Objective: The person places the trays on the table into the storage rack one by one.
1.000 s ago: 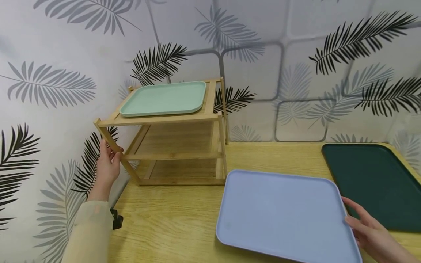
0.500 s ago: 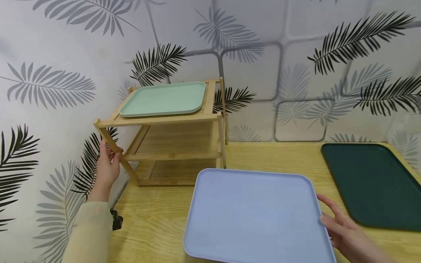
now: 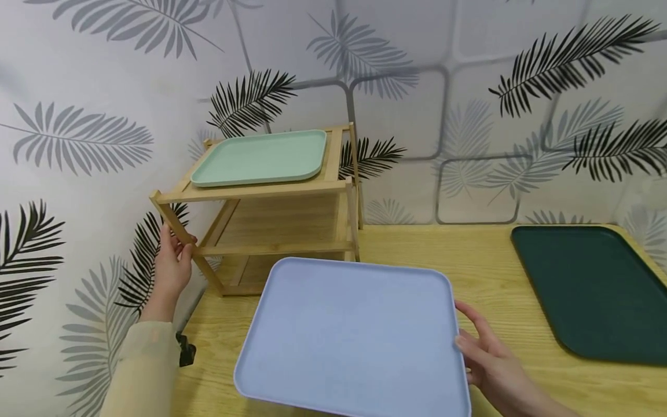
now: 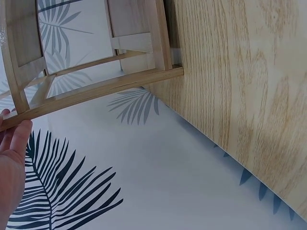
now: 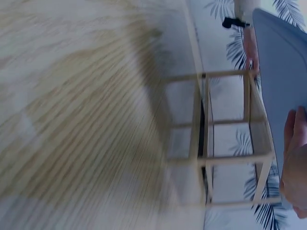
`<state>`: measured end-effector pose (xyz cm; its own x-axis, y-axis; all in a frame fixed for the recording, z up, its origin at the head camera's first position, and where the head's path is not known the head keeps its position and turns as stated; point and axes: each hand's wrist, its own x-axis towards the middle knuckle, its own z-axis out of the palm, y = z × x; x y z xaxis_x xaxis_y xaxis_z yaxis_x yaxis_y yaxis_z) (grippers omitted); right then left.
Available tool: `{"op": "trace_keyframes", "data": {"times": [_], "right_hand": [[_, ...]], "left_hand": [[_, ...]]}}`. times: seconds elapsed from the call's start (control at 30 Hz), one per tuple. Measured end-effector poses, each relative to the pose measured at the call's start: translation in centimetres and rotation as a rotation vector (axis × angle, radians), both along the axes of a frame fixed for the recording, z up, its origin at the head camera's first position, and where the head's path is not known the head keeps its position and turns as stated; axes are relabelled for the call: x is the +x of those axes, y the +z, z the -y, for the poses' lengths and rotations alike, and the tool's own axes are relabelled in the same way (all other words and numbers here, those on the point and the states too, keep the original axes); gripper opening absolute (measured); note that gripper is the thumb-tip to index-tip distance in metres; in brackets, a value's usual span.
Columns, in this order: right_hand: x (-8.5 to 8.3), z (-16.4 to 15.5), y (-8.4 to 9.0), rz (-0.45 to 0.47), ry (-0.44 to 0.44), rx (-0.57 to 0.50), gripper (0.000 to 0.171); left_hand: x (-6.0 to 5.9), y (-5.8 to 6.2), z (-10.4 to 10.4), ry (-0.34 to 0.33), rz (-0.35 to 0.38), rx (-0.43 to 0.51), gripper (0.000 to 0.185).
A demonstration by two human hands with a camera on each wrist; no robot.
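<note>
In my right hand (image 3: 490, 362), fingers curled on its near right edge, the blue tray (image 3: 351, 336) hangs over the table (image 3: 484, 260), just before the rack (image 3: 271, 211). My left hand (image 3: 172, 266) grips the rack's front-left post. I judge one tray shelved: the green tray (image 3: 260, 156) tops the rack, lower shelves bare, the dark tray (image 3: 594, 289) beyond my right hand.

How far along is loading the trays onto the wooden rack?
Done: mint green tray lies on the wooden rack's top shelf. In hand: right hand holds the pale blue tray before the rack; left hand grips its front leg. Left: dark green tray on the table.
</note>
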<state>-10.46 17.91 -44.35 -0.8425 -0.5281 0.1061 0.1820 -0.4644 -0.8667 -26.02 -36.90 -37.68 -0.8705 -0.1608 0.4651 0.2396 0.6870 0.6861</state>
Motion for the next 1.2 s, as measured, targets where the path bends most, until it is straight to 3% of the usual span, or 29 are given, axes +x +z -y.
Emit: {"op": "trace_keyframes", "data": {"times": [0.43, 0.63, 0.87, 1.2], "right_hand": [[0.2, 5.8, 1.3, 0.061, -0.260, 0.112, 0.050], [-0.2, 8.1, 1.6, 0.078, -0.385, 0.115, 0.056], [-0.8, 9.8, 1.9, -0.002, -0.391, 0.039, 0.053], [-2.2, 11.8, 2.6, 0.039, -0.377, 0.089, 0.055]], "left_hand": [[0.0, -0.3, 0.3, -0.006, -0.018, -0.005, 0.061], [0.0, -0.2, 0.2, -0.015, -0.022, -0.003, 0.060], [0.1, -0.2, 0.3, -0.012, -0.014, -0.021, 0.064], [-0.1, -0.1, 0.4, -0.028, -0.021, -0.031, 0.057]]}}
